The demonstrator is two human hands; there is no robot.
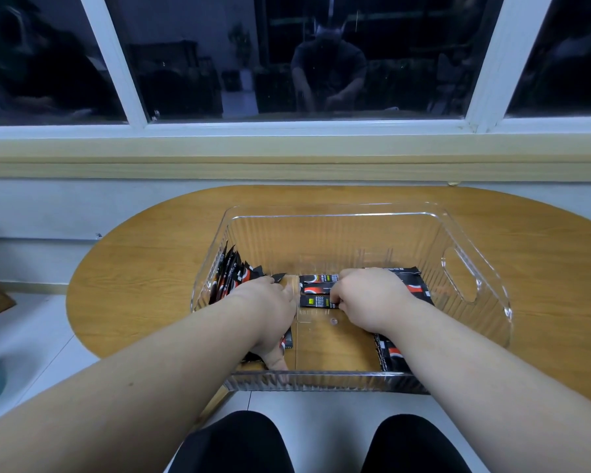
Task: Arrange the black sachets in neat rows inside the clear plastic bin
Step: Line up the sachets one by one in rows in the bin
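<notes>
The clear bin sits at the middle of the table's near edge. Inside it, the left hand lies spread out with straight fingers, pressing on black sachets that lean on the bin's left wall. The right hand is curled and pinches a flat sachet in the middle. A pile of sachets lies by the right wall

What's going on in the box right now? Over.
Left hand down among left-side sachets, grip unclear. Right hand pinching middle sachets. Rows unfinished in clear bin. Nothing in the way.
</notes>
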